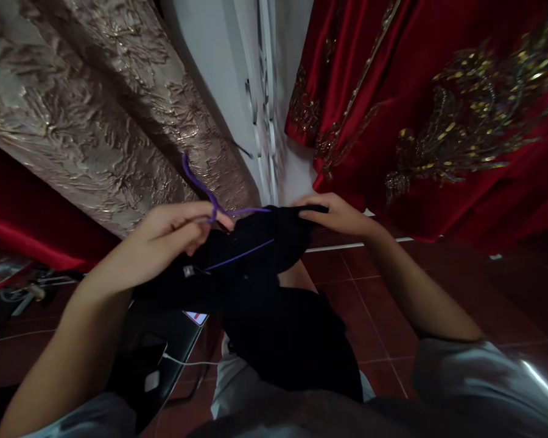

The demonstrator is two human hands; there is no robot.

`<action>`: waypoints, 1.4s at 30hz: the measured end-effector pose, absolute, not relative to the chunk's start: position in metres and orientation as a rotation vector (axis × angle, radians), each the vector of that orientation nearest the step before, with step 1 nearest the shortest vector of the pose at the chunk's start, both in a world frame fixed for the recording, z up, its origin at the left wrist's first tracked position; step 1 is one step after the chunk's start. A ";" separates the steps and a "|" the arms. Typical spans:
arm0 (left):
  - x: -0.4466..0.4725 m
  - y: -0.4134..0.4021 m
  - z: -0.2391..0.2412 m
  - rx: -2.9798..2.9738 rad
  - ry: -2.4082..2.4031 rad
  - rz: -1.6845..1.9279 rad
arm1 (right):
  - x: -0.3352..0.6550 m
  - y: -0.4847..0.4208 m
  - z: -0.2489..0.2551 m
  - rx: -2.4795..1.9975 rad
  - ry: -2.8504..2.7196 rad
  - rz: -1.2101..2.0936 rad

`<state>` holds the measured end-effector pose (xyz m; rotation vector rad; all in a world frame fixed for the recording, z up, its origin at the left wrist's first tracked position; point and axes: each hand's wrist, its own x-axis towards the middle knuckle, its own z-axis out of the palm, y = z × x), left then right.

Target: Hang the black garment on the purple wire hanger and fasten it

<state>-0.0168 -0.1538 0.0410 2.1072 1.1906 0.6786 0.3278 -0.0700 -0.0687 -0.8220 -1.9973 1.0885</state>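
A dark, nearly black fabric garment (287,328) lies across my lap, its upper part raised between my hands. My left hand (178,228) is closed on a purple cord (198,182), which loops round its fingers and runs right to the cloth's top edge. Another purple strand (240,254) stretches over the dark fabric below. Near that strand's left end is a small pale tag (189,271). My right hand (333,213) pinches the upper right edge of the garment between thumb and fingers.
Embossed beige-gold fabric (132,109) hangs at the left, red satin with gold sequins (438,134) at the right. White door frames (256,79) stand between them. A black table (182,353) at lower left bears a device with a white cable (187,363). Red tiles (365,304) cover the floor.
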 end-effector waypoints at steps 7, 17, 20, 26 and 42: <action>-0.027 -0.116 0.028 2.245 1.356 1.527 | 0.323 -0.047 -0.022 -0.852 -1.337 0.997; -0.005 -0.118 -0.017 2.640 1.483 1.479 | 0.348 -0.030 -0.013 -0.886 -1.155 0.768; 0.002 -0.116 -0.029 2.626 1.517 1.318 | 0.359 -0.038 -0.030 -0.892 -1.081 0.730; 0.010 -0.111 -0.035 2.512 1.547 1.641 | 0.343 -0.023 -0.010 -0.856 -1.154 0.709; 0.041 -0.102 -0.093 2.492 1.117 1.728 | 0.373 -0.035 -0.051 -0.858 -0.906 0.731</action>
